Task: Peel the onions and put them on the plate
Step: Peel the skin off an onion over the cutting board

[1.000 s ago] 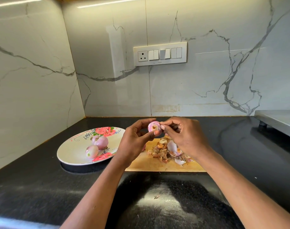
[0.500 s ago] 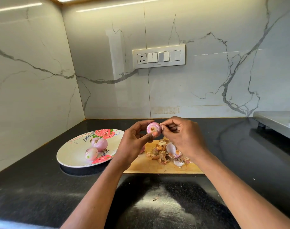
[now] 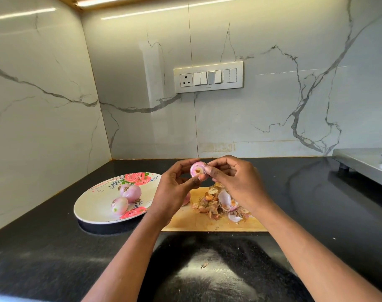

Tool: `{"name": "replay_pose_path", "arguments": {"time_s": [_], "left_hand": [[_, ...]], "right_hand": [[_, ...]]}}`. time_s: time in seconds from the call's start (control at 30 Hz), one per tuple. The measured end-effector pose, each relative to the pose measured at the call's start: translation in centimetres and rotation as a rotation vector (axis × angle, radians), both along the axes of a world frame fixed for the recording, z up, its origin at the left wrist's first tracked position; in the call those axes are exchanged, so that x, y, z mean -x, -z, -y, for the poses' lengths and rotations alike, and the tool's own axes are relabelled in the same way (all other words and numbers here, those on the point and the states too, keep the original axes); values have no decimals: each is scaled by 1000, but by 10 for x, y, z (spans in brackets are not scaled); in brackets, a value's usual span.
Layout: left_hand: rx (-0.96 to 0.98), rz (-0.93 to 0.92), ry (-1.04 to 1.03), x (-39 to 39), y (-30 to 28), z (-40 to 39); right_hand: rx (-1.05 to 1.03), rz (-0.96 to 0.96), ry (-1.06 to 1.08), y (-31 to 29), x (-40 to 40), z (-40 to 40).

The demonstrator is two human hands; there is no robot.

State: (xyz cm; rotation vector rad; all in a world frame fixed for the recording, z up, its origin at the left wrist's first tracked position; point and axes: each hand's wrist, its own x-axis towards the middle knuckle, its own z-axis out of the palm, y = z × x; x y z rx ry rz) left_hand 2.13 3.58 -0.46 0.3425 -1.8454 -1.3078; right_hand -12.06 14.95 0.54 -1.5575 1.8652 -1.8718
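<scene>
My left hand holds a small pink onion between thumb and fingers, raised above the wooden cutting board. My right hand pinches at the onion's right side with its fingertips. A flowered white plate lies to the left with two peeled onions, one behind the other. A heap of onion skins sits on the board under my right hand. Another onion peeks out behind my left hand.
The black countertop runs to marble walls at the left and back. A switch panel with a socket is on the back wall. A steel stove edge stands at the far right. A skin scrap lies on the near counter.
Both hands have stayed together on the onion, which has turned slightly in my fingers. The view has tilted a little; the plate and board have not moved.
</scene>
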Motion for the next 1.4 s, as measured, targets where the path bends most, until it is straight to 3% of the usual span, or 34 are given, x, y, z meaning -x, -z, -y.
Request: {"name": "replay_pose_path", "arguments": {"time_s": [0.4, 0.53, 0.67, 0.87, 1.03, 1.4], "left_hand": [[-101, -61, 118, -1, -1, -1], [-128, -61, 103, -2, -1, -2], [-140, -58, 103, -1, -1, -2], [-203, -77, 126, 0, -1, -1], [-181, -70, 120, 0, -1, 0], [-126, -33, 108, -1, 0, -1]], "right_hand": [[-30, 142, 81, 5, 14, 7], [-161, -69, 138, 11, 19, 5], [-156, -248, 160, 9, 13, 5], [-110, -248, 158, 6, 13, 2], [19, -124, 23, -2, 7, 1], [91, -201, 46, 4, 6, 2]]}}
